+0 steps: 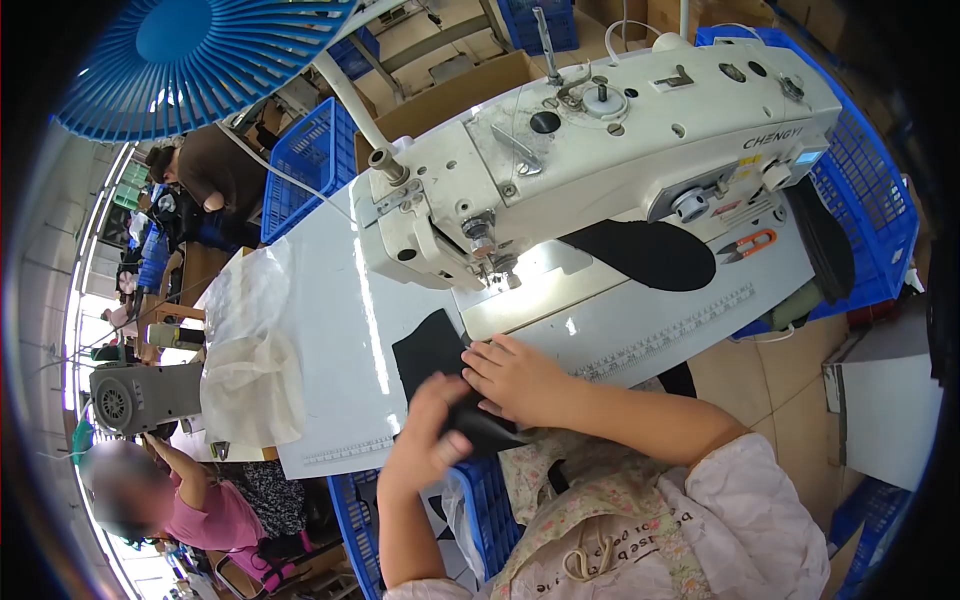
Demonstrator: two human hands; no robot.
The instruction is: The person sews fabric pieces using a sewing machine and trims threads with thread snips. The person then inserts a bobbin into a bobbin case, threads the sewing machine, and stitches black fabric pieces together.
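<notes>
A black flat piece of material (425, 350) lies at the front edge of the white sewing table, its near part folded or bent down over the edge. My right hand (515, 380) is closed on its edge, the fingers on top. Against the same piece, my left hand (425, 440) has its thumb apart from the fingers; they are blurred, so its grip is unclear. Beyond both hands stands a white sewing machine (590, 160), its lit needle area (498, 275) close to the piece. Another black piece with a rounded end (650, 255) lies under the machine arm.
Orange-handled thread snips (748, 245) lie on the table at right, near a printed ruler strip (665, 335). A blue crate (870, 190) with dark pieces stands at the right. Clear plastic bags (250, 380) sit at left. A blue fan (190, 60) hangs above; co-workers sit at left.
</notes>
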